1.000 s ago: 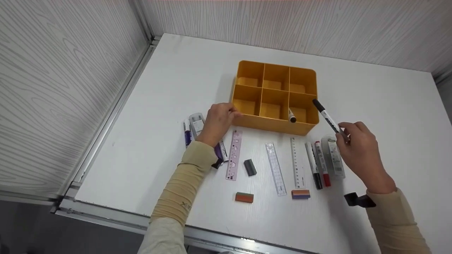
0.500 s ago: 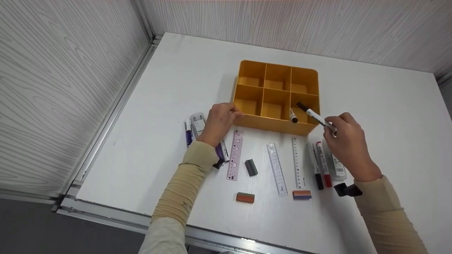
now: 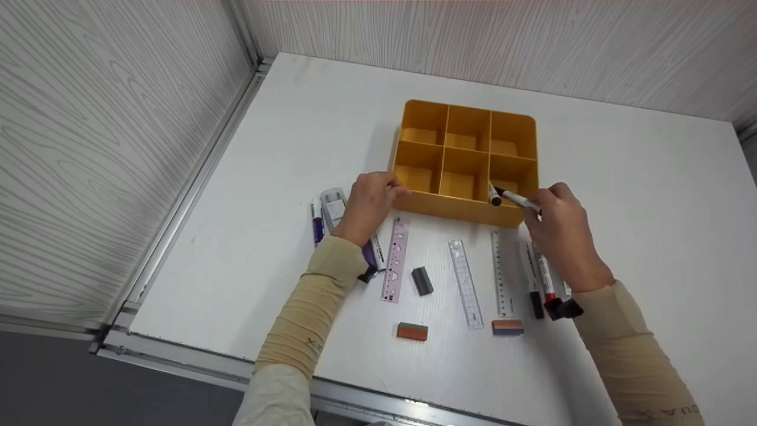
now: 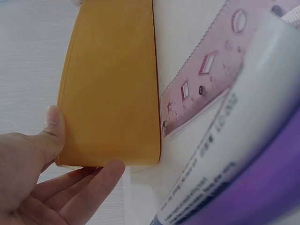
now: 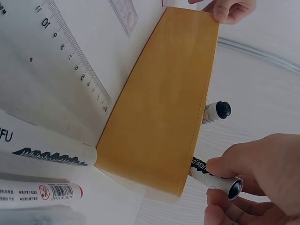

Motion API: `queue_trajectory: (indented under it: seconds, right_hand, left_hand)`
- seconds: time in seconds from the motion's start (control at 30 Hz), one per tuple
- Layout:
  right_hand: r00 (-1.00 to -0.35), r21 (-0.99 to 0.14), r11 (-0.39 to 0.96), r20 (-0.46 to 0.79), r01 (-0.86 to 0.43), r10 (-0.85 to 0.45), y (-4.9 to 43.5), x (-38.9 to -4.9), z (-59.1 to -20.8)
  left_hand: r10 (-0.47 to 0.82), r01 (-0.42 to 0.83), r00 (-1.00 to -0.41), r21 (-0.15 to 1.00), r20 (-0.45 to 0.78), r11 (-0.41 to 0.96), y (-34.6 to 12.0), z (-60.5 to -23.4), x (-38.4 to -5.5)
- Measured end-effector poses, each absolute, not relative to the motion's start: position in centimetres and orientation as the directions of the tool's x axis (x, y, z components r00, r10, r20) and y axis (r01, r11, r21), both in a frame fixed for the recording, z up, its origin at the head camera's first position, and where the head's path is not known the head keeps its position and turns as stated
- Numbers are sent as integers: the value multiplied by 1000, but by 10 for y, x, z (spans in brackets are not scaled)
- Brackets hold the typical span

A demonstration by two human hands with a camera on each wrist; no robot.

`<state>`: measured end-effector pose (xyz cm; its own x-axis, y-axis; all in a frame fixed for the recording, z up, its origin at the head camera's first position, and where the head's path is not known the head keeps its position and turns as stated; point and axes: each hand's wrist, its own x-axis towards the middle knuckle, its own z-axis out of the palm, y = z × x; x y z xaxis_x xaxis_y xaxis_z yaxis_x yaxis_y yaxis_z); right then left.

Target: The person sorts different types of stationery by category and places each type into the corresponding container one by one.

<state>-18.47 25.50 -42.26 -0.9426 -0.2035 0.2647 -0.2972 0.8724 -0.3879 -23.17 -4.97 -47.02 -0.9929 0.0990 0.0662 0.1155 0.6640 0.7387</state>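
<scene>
A yellow organizer box (image 3: 455, 206) with six compartments stands toward the back of the table. My left hand (image 3: 371, 204) holds its front left corner; in the left wrist view the thumb (image 4: 55, 123) lies at the rim and the fingers bend round the corner. My right hand (image 3: 559, 231) pinches a whiteboard marker (image 5: 206, 176) by its end, tilted, its black cap lowered into the front right compartment. Another marker (image 3: 494, 194) leans in that same compartment, its dark end above the front wall.
Before the box lie a pink ruler (image 3: 395, 260), two clear rulers, a grey eraser (image 3: 422, 281) and two striped erasers. Markers and a clear case (image 3: 333, 204) lie beside my left forearm. A black-capped marker (image 3: 534, 284) and a red-capped one (image 3: 544, 275) lie beneath my right hand.
My right hand has moved left to the box, bringing the marker from outside the right wall down into the front right compartment. My left hand stays at the corner.
</scene>
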Motion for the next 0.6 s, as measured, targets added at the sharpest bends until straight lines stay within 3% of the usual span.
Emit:
queue_trajectory:
  seconds: [0.6]
  right_hand:
    - [-940,-382,871,262,-308,-218,231,-190,-430]
  left_hand:
    - [98,138,-990,732,98,668,-50,-471,-229]
